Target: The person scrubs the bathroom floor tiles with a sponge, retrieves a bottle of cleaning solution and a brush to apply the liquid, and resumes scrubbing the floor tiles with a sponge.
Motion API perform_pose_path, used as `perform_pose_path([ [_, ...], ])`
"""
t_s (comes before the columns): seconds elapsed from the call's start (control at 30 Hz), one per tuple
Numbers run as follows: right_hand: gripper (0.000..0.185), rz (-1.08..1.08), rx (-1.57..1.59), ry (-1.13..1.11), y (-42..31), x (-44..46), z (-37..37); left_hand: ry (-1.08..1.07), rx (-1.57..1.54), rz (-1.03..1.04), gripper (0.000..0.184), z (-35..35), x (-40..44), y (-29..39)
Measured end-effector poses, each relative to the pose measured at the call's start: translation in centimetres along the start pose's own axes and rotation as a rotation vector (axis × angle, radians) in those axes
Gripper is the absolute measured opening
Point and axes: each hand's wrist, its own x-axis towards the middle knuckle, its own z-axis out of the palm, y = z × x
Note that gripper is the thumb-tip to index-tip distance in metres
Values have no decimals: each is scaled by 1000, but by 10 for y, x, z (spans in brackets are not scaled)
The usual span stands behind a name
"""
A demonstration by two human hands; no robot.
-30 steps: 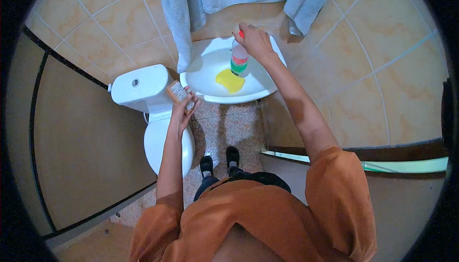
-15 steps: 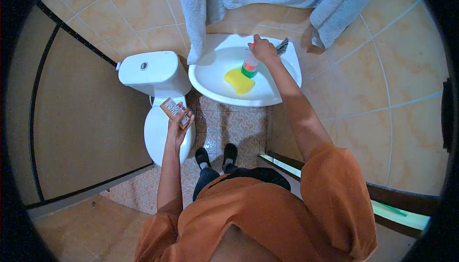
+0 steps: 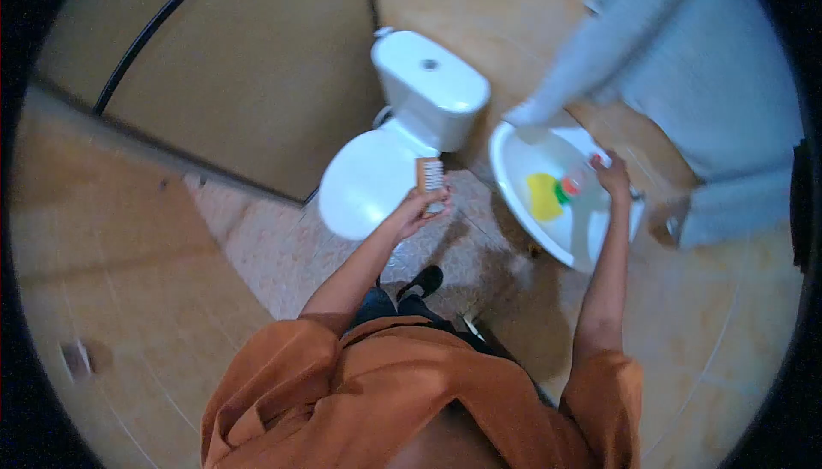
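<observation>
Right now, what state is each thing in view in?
Left hand: closed on the brush
Right hand: at the top of the bottle, grip unclear
Brush: held, bristles showing
Bottle: over the basin, green end toward the yellow pad
Yellow pad: lying in the basin
Toilet lid: down
Towel: hanging

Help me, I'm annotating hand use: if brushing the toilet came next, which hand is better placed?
Likely the left hand: it holds the brush close to the toilet. The right hand is farther away, at the bottle in the sink.
</observation>
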Motion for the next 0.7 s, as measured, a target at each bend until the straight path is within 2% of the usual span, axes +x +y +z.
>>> perform_pose_path([
  [0.07,65,-74,-92,116,2,13,-8,34,-17,44,29,-13,11,-5],
  [0.1,62,-193,-92,162,34,55,5,-22,-76,65,28,-21,20,-6],
  [0.13,55,-219,-138,262,12,55,-9,100,-82,54,29,-17,18,1],
  [0.23,47,-320,176,253,18,73,8,200,-112,151,31,-4,33,-40],
  [0.3,41,-422,305,165,-8,83,27,286,-190,175,34,-11,48,-51],
  [0.37,37,-603,433,83,-29,107,90,340,-240,213,34,-25,68,-56],
  [0.4,35,-665,516,20,-48,90,118,412,-251,214,34,-27,59,-60],
  [0.43,33,-694,359,-155,-73,76,115,415,-275,256,34,-28,54,-61],
  [0.47,28,-837,395,-51,-92,65,141,411,-282,279,34,-34,46,-59],
  [0.53,28,-853,485,-234,-161,14,155,433,-303,362,34,-60,17,-47],
  [0.57,28,-840,516,-350,-183,-27,168,436,-286,390,37,-71,-27,-48],
  [0.63,27,-1018,431,-319,-238,-101,195,454,-377,454,34,-105,-109,-54],
  [0.7,28,-989,428,-503,-297,-172,196,536,-450,535,34,-141,-165,-54],
])
